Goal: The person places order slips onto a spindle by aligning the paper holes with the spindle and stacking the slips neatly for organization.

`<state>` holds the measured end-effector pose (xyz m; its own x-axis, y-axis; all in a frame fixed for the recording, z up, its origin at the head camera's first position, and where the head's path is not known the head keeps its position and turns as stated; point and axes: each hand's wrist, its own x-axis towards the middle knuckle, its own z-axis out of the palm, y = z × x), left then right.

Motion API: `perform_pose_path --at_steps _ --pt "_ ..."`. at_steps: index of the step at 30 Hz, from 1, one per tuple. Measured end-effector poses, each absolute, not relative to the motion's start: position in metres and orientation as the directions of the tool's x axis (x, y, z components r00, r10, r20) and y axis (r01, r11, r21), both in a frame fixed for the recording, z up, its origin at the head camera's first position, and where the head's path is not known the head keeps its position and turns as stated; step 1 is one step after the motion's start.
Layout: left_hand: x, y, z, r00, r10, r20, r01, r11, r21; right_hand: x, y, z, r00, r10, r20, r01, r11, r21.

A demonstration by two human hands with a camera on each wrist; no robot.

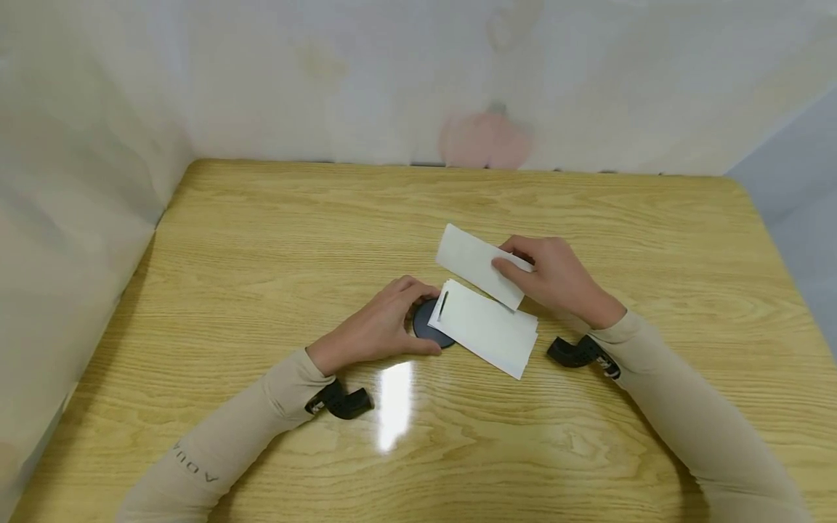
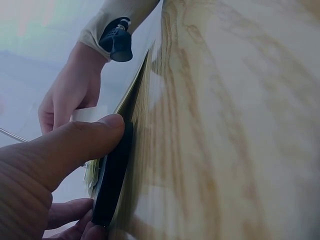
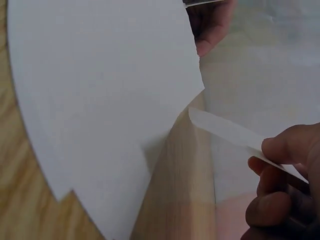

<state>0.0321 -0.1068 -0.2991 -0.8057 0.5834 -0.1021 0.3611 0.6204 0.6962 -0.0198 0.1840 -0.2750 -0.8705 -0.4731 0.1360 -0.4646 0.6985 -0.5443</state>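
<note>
A bill spike with a round black base [image 1: 425, 325] stands on the table. My left hand [image 1: 386, 323] grips the base, thumb on the near side and fingers on the far side. Several white paper slips [image 1: 490, 330] lie stacked over the base, pointing right, and a dark upright pin [image 1: 444, 306] shows at their left end. In the left wrist view a thin metal rod [image 2: 14, 135] appears beyond the thumb. My right hand [image 1: 556, 272] pinches one separate white slip [image 1: 474, 260] by its right end, just behind the stack. Its left end is free.
The wood-grain table [image 1: 294, 232] carries all this. A pale sheet [image 1: 327, 73] hangs behind its far edge, and another covering [image 1: 78, 181] borders the left side. Black wrist cameras [image 1: 349, 404] jut from under both sleeves, close above the table.
</note>
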Motion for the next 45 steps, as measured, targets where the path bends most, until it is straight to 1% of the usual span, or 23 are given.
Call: perform_pose_path --at_steps 7,14,19,28,39,45 --pt "0.032 -0.107 -0.300 -0.806 0.583 -0.103 0.362 0.622 0.694 -0.017 0.191 -0.275 -0.848 -0.506 0.159 -0.506 0.683 -0.527" --pt "0.032 -0.108 -0.302 -0.806 0.584 -0.097 0.364 0.618 0.696 -0.016 0.197 -0.271 -0.839 -0.507 0.198 -0.526 0.663 -0.532" --pt "0.033 -0.109 -0.300 -0.812 0.577 -0.090 0.359 0.615 0.702 -0.014 0.201 -0.263 -0.847 -0.483 0.223 -0.520 0.666 -0.535" --pt "0.033 -0.109 -0.300 -0.806 0.586 -0.082 0.376 0.615 0.693 -0.009 0.207 -0.251 -0.870 -0.425 0.249 -0.485 0.644 -0.592" --pt "0.030 -0.111 -0.292 -0.793 0.593 -0.141 0.341 0.623 0.704 -0.003 0.209 -0.239 -0.866 -0.395 0.307 -0.497 0.612 -0.615" --pt "0.028 -0.117 -0.283 -0.815 0.567 -0.117 0.345 0.638 0.689 0.002 0.209 -0.232 -0.867 -0.386 0.315 -0.495 0.598 -0.631"
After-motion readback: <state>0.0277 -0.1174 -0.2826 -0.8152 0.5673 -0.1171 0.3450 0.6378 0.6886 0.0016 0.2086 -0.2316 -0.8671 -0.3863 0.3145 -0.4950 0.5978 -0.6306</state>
